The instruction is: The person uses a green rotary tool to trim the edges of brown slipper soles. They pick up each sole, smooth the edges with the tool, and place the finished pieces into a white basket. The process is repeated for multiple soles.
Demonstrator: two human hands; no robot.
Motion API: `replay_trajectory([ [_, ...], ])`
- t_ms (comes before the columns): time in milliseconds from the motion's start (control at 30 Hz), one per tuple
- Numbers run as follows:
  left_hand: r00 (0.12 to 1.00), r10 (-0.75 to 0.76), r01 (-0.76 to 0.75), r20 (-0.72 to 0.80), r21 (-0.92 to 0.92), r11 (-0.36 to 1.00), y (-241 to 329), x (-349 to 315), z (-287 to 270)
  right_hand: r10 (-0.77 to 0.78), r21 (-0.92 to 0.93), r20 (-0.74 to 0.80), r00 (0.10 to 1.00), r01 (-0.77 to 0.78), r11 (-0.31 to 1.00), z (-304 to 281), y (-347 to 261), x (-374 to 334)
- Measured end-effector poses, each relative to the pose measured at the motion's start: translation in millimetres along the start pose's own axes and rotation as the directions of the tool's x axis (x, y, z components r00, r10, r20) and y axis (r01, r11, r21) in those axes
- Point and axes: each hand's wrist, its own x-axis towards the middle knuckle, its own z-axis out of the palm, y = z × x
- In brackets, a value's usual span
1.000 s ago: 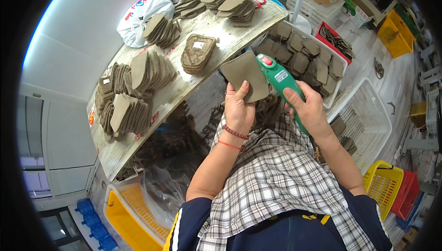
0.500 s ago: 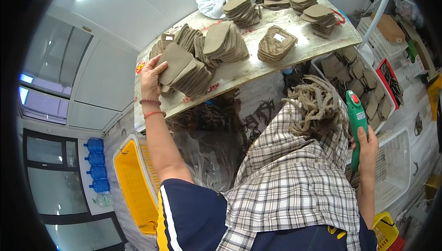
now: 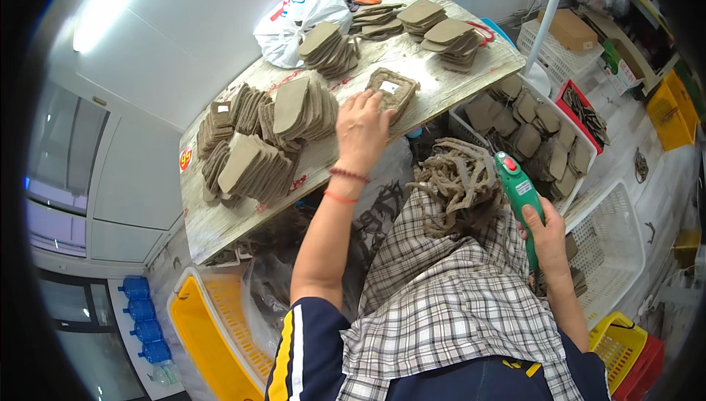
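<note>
My left hand (image 3: 360, 129) reaches over the table's front edge, its fingers stretched out and touching the near left side of a small stack of brown pads (image 3: 401, 90). This stack has ragged, fuzzy edges and a white label on top. In my right hand (image 3: 546, 233) is a green handheld power tool (image 3: 519, 191) with a red button, held upright above my lap; its tip is hard to make out. A tangle of brown fabric strips (image 3: 457, 180) lies on my checked apron (image 3: 441, 305), beside the tool. Fanned stacks of brown pads (image 3: 254, 169) stand on the left of the table.
The worn table (image 3: 353, 162) also carries more pad stacks (image 3: 327, 49) and a white plastic bag (image 3: 298, 22). A white crate of pads (image 3: 526, 125) is at the right, near a fan stand (image 3: 548, 15). Yellow baskets (image 3: 213, 335) and an empty-looking white basket (image 3: 610, 250) flank me.
My left hand has left the fanned stack at the table's left and moved right to the labelled stack. The fanned stack now stands released. My right hand still holds the tool; the view has shifted.
</note>
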Motion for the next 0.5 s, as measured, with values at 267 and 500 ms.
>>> replay_trajectory([
  [267,0.848,-0.254,0.280,0.466,0.013,0.960,-14.5,13.0,53.0,0.033,-0.014,-0.007,0.999,-0.033,0.999,-4.7,10.5,-4.3],
  [500,0.861,-0.225,0.271,0.456,-0.037,0.962,-24.0,15.0,58.8,0.031,-0.011,0.021,0.999,-0.030,0.999,-0.9,14.6,2.6],
])
